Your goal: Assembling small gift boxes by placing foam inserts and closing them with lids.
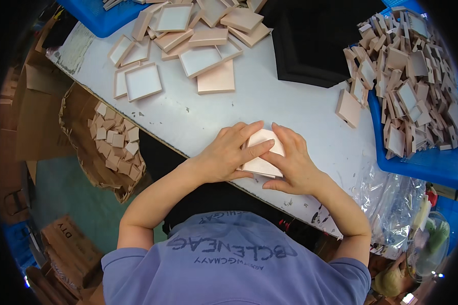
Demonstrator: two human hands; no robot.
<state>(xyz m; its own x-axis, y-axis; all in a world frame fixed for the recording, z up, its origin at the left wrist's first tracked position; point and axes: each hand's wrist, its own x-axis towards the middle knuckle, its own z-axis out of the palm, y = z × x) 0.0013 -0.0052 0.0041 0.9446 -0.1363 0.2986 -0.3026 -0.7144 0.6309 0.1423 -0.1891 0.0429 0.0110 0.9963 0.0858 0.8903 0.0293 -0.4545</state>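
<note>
Both hands meet over a small pale pink square box (pixel 262 152) that lies on the white worktable (pixel 269 101), close to the table's near edge and right in front of the person. The left hand (pixel 229 152) lies flat across the box's left side, its fingers stretched out and pressing on the top, not curled around it. The right hand (pixel 292 162) covers the right side the same way, fingers extended and touching the box's upper edge, thumb at the lower corner. Farther back on the table is a loose heap of pink box trays and lids (pixel 188 46), some showing white insides. To the right, a blue bin (pixel 432 165) is piled high with small pink box parts (pixel 407 76), and a stack of black foam sheets (pixel 315 40) lies between the two heaps. Below the table's left edge, an open cardboard carton (pixel 79 117) holds more pink pieces (pixel 117 145).
</note>
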